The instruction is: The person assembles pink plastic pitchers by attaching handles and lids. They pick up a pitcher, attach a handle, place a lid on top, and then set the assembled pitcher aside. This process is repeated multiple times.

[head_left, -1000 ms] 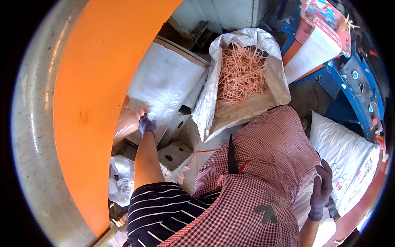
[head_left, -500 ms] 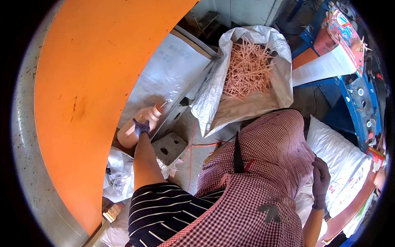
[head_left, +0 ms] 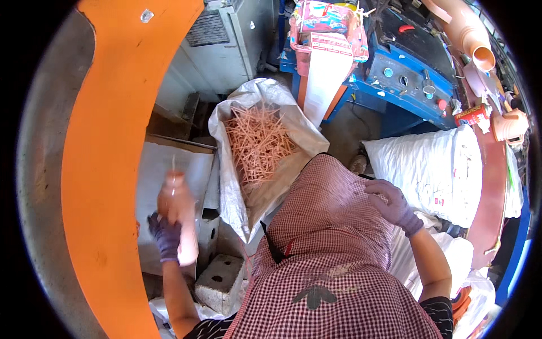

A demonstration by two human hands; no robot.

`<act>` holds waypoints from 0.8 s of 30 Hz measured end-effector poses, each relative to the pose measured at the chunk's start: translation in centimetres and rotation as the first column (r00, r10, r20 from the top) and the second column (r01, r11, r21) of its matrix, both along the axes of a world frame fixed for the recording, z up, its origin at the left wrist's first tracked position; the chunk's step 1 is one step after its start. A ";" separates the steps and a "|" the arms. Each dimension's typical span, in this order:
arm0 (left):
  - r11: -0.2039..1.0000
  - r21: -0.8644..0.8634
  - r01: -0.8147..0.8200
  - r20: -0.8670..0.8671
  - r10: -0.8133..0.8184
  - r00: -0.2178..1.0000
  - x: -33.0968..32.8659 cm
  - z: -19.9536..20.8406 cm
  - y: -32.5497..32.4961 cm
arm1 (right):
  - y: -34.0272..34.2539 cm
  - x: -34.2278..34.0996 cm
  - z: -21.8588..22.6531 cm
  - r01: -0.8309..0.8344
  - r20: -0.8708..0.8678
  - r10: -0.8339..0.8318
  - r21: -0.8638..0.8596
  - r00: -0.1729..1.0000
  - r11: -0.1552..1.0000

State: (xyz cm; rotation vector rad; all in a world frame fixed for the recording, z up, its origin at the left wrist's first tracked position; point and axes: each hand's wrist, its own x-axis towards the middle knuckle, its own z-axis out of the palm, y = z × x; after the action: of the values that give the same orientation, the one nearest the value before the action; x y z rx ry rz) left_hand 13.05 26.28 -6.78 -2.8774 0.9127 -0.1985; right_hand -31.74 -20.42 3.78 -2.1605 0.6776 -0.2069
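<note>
My gloved left hand grips a salmon-pink plastic bottle from its left side. Motion blurs the bottle; its neck points away from me, with a thin pale strip sticking up from the mouth. Beneath it lies a whitish sheet-covered surface, beside the big orange panel. On the other side, my gloved right hand hovers by the checked apron over my lap. Its fingers are loosely bent and apart, with nothing in them.
A white woven sack full of thin pink plastic strips stands ahead. Hollow concrete blocks sit near my left forearm. To the right are a blue machine with knobs, a pink basket, a stuffed white sack and another pink bottle.
My view has swung to the right. The left hand has lifted the bottle from where it lay tilted beside the concrete block. My right hand has come forward beside the apron.
</note>
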 end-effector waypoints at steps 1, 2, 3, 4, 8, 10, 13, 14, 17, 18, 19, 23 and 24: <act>0.976 -0.173 0.132 0.025 -0.130 0.991 -0.3 0.9 -2.3 | 0.1 0.0 -0.1 -0.015 0.028 0.016 -0.012 0.999 1.000; 0.917 -0.372 0.144 -0.041 -0.171 0.984 -1.8 3.9 -8.0 | 0.2 -0.2 -0.2 -0.014 0.043 0.015 -0.010 0.999 1.000; 0.877 -0.465 0.116 -0.134 -0.199 0.971 -3.5 7.4 -12.5 | 0.5 -0.8 -0.1 -0.009 0.058 0.009 -0.009 0.998 1.000; 0.830 -0.552 0.081 -0.223 -0.241 0.945 -4.8 9.7 -15.9 | 0.8 -1.7 -0.1 0.002 0.073 -0.001 -0.009 0.997 1.000; 0.616 -0.763 0.195 -0.167 -0.479 0.862 -7.3 10.3 -22.5 | 1.4 -5.7 -0.5 0.094 0.095 -0.099 0.062 0.990 0.994; 0.420 -0.874 -0.243 -0.464 -0.575 0.674 -9.9 10.2 -25.7 | 1.5 -7.7 -0.5 0.165 0.098 -0.175 0.107 0.980 0.981; 0.301 -0.876 -0.377 -0.472 -0.695 0.543 -11.0 9.0 -28.7 | 2.3 -10.5 -0.4 0.266 0.092 -0.280 0.146 0.956 0.953; 0.266 -0.863 -0.430 -0.473 -0.725 0.500 -11.6 9.5 -30.0 | 2.5 -11.5 -0.6 0.292 0.083 -0.308 0.162 0.948 0.942; 0.180 -0.690 -0.701 -0.493 -0.826 0.273 -13.7 11.4 -32.4 | 2.4 -12.9 -1.4 0.322 0.118 -0.343 0.165 0.932 0.932; 0.168 -0.591 -0.789 -0.488 -0.854 0.184 -14.4 11.3 -32.7 | 2.6 -13.3 -1.2 0.333 0.122 -0.354 0.160 0.927 0.929; 0.216 -0.515 -0.830 -0.499 -0.863 0.085 -13.8 10.3 -32.4 | 2.4 -13.4 -0.9 0.321 0.129 -0.335 0.116 0.933 0.940; 0.227 -0.297 -0.927 -0.495 -0.867 -0.054 -16.2 9.4 -32.8 | 1.7 -13.3 -1.0 0.305 0.176 -0.333 0.170 0.926 0.937; 0.274 -0.274 -0.922 -0.522 -0.848 -0.097 -16.4 8.8 -32.4 | 1.5 -13.1 -0.9 0.295 0.183 -0.326 0.179 0.927 0.939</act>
State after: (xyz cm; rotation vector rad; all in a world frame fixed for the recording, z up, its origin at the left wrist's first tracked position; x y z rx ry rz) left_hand -3.40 -6.13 2.06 0.8464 -0.0808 -1.0929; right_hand -44.88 -18.90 2.87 -1.8475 0.8819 -0.5298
